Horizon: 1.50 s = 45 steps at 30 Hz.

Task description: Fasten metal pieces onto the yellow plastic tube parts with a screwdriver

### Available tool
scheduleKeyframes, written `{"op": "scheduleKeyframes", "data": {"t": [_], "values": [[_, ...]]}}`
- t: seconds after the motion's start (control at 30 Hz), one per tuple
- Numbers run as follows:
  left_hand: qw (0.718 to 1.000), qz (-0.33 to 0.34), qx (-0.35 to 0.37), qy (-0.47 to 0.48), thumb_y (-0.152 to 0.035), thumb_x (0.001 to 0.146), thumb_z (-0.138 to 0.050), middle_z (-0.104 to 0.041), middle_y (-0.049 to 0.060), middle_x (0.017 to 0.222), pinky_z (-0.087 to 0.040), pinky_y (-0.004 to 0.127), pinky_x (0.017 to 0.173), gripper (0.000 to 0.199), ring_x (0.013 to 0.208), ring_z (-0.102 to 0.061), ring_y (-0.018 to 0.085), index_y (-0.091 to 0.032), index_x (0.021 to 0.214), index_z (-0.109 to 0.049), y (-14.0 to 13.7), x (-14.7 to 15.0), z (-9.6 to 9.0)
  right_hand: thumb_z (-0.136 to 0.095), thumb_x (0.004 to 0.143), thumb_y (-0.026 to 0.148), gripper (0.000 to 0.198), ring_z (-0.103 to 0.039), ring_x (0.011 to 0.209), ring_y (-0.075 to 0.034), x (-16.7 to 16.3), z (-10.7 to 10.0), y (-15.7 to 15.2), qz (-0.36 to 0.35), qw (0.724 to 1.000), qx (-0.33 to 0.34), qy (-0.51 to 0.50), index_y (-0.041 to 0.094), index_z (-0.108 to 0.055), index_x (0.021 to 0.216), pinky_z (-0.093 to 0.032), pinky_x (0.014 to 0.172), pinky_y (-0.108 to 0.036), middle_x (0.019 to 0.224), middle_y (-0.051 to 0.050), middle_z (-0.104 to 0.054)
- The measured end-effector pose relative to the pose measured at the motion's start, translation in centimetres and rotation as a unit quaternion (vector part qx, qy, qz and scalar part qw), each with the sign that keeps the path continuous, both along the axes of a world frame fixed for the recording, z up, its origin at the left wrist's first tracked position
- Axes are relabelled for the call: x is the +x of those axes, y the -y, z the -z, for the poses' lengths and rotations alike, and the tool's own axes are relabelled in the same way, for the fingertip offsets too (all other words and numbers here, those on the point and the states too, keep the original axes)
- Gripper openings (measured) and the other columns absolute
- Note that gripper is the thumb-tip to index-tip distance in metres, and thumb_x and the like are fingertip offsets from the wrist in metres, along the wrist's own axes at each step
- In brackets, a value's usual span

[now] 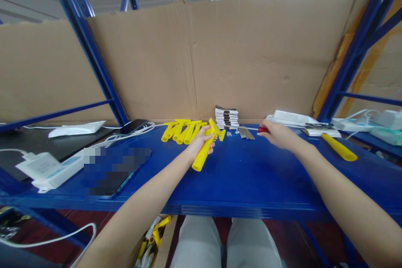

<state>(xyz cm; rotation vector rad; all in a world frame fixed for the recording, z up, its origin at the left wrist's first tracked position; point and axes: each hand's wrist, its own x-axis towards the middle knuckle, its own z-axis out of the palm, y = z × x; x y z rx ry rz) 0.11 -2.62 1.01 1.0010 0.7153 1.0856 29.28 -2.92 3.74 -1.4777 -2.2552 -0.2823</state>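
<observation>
The left hand [201,142] is clamped around a smooth yellow plastic handle [203,153], a tapered tube tilted above the glossy blue metal shelf [245,176]. The right hand [278,135] closes on a red-handled tool [262,130] beside flat grey metal blades [246,133]. More yellow handles [182,130] lie just behind the left hand.

A pixelated patch [116,167] blurs whatever lies on the left of my counter [251,184]. My right hand [278,134] covers most of a red-handled tool [262,130], so I cannot tell what it is. My left hand [201,142] hides the middle of the yellow handle [201,157] I grip. The small metal bits [230,134] by the stack of packets [226,118] are too tiny to identify. The box of yellow parts [153,238] below is cut off by the bottom edge.
</observation>
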Motion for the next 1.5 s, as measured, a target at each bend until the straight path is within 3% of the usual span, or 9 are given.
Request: {"op": "scheduleKeyframes", "data": {"t": [0.6, 1.0, 1.3, 1.5], "values": [[0.999, -0.024, -0.005, -0.027, -0.006, 0.089, -0.042, -0.055, -0.001, 0.074, -0.034, 0.016, 0.033, 0.045, 0.039, -0.047, 0.008, -0.027, 0.129, -0.034, 0.6, 0.5, -0.6, -0.052, 0.083, 0.024, 0.005, -0.059, 0.063, -0.020, 0.5, 0.6, -0.7, -0.044, 0.999, 0.023, -0.021, 0.023, -0.048, 0.080, -0.039, 0.059, -0.028, 0.074, -0.006, -0.065], [0.999, 0.031, -0.039, 0.019, -0.006, 0.091, -0.040, -0.054, 0.000, 0.073, -0.031, 0.014, 0.034, 0.040, 0.041, -0.046, 0.007, -0.024, 0.126, -0.035, 0.6, 0.1, -0.9, -0.053, 0.083, 0.027, 0.010, -0.058, 0.061, -0.019, 0.3, 0.6, -0.6, -0.057, 0.998, 0.015, -0.024, 0.023, -0.045, 0.078, -0.037, 0.056, -0.026, 0.071, -0.004, -0.062], [0.996, 0.043, -0.055, 0.060, -0.006, 0.092, -0.036, -0.052, 0.000, 0.075, -0.030, 0.012, 0.034, 0.036, 0.042, -0.044, 0.006, -0.022, 0.123, -0.039, 0.8, 0.0, -1.1, -0.054, 0.083, 0.025, 0.013, -0.058, 0.060, -0.018, -0.2, 0.3, -0.1, -0.052, 0.998, 0.004, -0.021, 0.023, -0.043, 0.077, -0.036, 0.056, -0.026, 0.069, -0.003, -0.061], [0.998, 0.034, -0.041, 0.034, -0.007, 0.092, -0.034, -0.052, 0.000, 0.074, -0.029, 0.013, 0.034, 0.034, 0.041, -0.043, 0.006, -0.023, 0.122, -0.037, 0.8, 0.0, -1.2, -0.053, 0.083, 0.025, 0.012, -0.058, 0.062, -0.019, -0.2, 0.5, -0.2, -0.067, 0.997, 0.019, -0.023, 0.023, -0.044, 0.077, -0.036, 0.057, -0.026, 0.070, -0.004, -0.062]]}}
